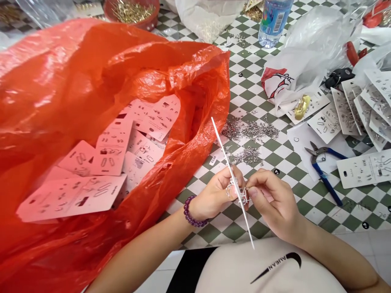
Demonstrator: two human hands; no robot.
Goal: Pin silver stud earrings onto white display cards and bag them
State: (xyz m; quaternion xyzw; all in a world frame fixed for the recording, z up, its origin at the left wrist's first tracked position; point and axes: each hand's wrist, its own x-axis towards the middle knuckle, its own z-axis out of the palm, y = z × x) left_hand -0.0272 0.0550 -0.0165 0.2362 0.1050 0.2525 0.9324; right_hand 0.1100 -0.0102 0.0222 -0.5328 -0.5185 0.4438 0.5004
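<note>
My left hand (214,195), wearing a purple beaded bracelet (192,211), grips a long white jewellery card (227,162) seen almost edge-on. Silver metal jewellery pieces (238,193) hang on the card between my hands. My right hand (271,199) pinches one of these pieces at the card's edge with its thumb and fingers. To the left, a large orange plastic bag (61,81) lies open, holding several printed jewellery cards (71,197). Loose silver pieces (250,130) lie in small heaps just beyond my hands.
The green-and-white checked tablecloth (305,195) lies under everything. Blue-handled cutters (320,162) and fanned white cards (363,169) lie to the right. White plastic bags (317,49), a water bottle (273,20) and a red bowl of gold pieces (131,12) stand beyond.
</note>
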